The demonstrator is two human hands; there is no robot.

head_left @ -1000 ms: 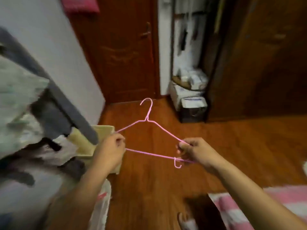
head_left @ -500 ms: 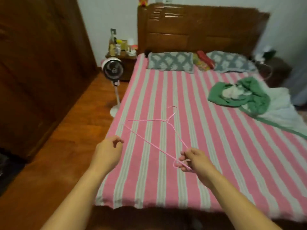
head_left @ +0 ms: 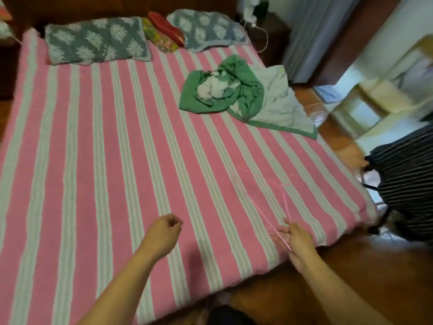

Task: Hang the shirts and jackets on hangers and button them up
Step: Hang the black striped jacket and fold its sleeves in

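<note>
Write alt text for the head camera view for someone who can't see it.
A right hand holds a thin pink wire hanger over a pink-and-white striped bed; the left hand hovers, loosely curled and holding nothing. A crumpled green garment lies farther up the bed.

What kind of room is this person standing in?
Most likely a bedroom: a bed with a pink and white striped cover, two grey floral pillows at its head, and a crumpled green and white blanket lying on it.

Fills most of the view: bed (head_left: 98, 160) under pink-and-pale striped cover, two grey patterned pillows (head_left: 96, 44) at dark wooden headboard (head_left: 93, 5). Reddish wooden floor (head_left: 365, 273) to the right, grey curtain (head_left: 311, 36) beyond, bright daylight through doorway (head_left: 384, 90).
</note>
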